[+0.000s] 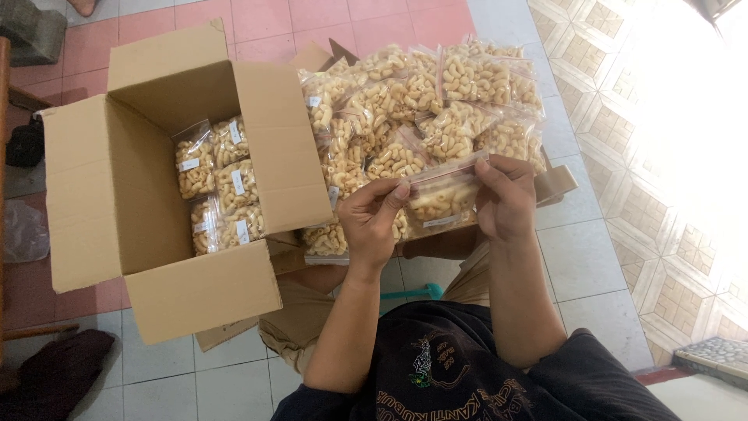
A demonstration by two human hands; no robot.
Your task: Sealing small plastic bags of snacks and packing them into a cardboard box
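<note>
Both hands hold one small clear bag of pale curled snacks [442,195] in front of me. My left hand [372,222] pinches its left top corner, and my right hand [505,199] grips its right top edge. Just behind the bag lies a heap of several similar filled bags [421,101] on flattened cardboard. To the left stands an open cardboard box [117,195] with several packed bags [222,183] standing inside it.
Pink and white floor tiles surround the box. A patterned tiled area [662,156] lies bright on the right. A dark cloth [54,374] sits at the lower left, a black object [23,144] at the far left. My lap and dark shirt fill the bottom.
</note>
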